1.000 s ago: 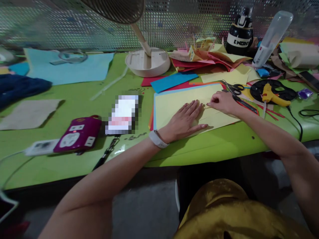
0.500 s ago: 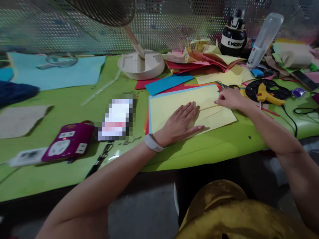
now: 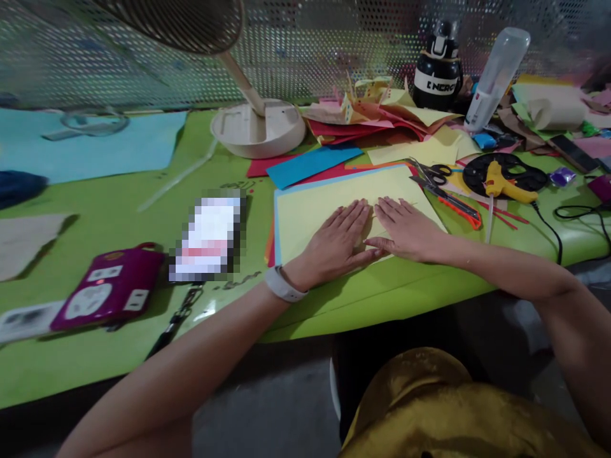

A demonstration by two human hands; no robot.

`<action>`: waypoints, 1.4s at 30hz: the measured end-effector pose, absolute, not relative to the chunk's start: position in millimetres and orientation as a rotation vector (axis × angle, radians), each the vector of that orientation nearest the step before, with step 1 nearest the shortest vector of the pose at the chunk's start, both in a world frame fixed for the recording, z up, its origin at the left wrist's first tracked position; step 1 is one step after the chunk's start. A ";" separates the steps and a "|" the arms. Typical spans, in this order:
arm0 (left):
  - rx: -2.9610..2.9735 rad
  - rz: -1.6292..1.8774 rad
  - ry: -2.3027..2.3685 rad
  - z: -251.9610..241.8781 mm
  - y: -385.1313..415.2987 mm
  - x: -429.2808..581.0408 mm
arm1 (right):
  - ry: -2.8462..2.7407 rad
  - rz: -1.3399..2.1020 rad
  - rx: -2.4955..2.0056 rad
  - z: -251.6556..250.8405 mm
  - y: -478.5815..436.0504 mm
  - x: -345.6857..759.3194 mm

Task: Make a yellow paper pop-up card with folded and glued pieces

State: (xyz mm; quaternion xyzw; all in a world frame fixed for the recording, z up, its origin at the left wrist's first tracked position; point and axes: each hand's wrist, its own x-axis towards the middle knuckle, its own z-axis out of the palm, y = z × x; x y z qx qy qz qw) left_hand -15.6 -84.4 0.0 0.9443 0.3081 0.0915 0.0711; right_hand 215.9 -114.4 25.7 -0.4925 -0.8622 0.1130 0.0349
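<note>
Pale yellow paper (image 3: 315,207) lies on top of a stack of coloured sheets near the table's front edge. Light blue, red and orange edges of the lower sheets peek out at its left. My left hand (image 3: 337,245) rests flat on the yellow paper, fingers stretched toward the back. Beside it my right hand (image 3: 405,226) also lies flat there, its thumb meeting the left thumb. A folded strip of the paper is mostly hidden beneath my hands. Right of the stack are black-handled scissors (image 3: 435,175) and an orange utility knife (image 3: 461,208).
A yellow glue gun (image 3: 506,186) with a cord lies on a black disc at the right. Behind stand a white fan base (image 3: 260,130), a black bottle (image 3: 436,76) and a clear bottle (image 3: 499,79). A phone (image 3: 207,235) and purple device (image 3: 109,286) lie left.
My right hand has opened from a curled grip at the paper's right side and moved left, flattening beside my left hand. The scissors and knife are now uncovered. The view has shifted slightly right.
</note>
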 end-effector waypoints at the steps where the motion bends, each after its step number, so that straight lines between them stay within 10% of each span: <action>1: 2.842 0.286 0.925 -0.3 -84.5 -15.7 | -2.648 0.338 -1.517 26.7 -114.0 216.8; 42: 2.761 0.142 1.146 14.9 -107.4 -61.5 | -2.773 0.316 -1.607 40.4 -109.0 244.8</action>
